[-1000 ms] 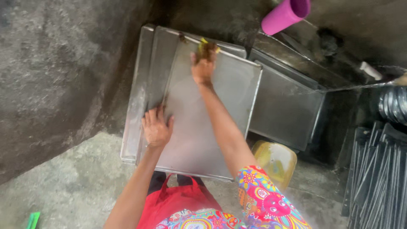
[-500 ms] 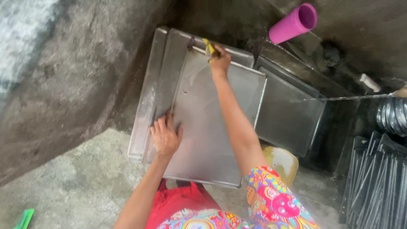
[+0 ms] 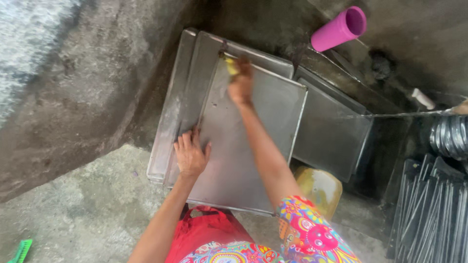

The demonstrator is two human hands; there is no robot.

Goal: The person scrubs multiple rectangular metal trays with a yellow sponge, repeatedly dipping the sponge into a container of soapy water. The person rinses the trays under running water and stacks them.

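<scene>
A large metal baking tray (image 3: pixel 243 146) leans upright against a stack of similar trays (image 3: pixel 180 112) propped on the rough concrete wall (image 3: pixel 73 87), its lower edge down near the person's red apron (image 3: pixel 204 234). The right hand (image 3: pixel 241 83) is stretched to the tray's upper left corner, its grip closed around a small yellow scrubbing pad (image 3: pixel 230 65) that presses on the metal there; the hand is blurred. The left hand (image 3: pixel 190 155) lies flat and open on the tray's left edge, fingers spread, gripping nothing, below and to the left of the right grip and well apart from it.

To the right of the right hand, another grey tray (image 3: pixel 331 131) leans lower against the wall. Above and right of that grip a pink plastic cup (image 3: pixel 340 29) sticks out at a tilt. Below the right forearm, just beside the tray's lower right corner, sits a yellowish round container (image 3: pixel 319 187). Far right, dark trays (image 3: pixel 434 214) stand on edge in a row. At the bottom left, on the concrete floor (image 3: pixel 83 209), well away from the left hand, lies a green brush (image 3: pixel 22 251).
</scene>
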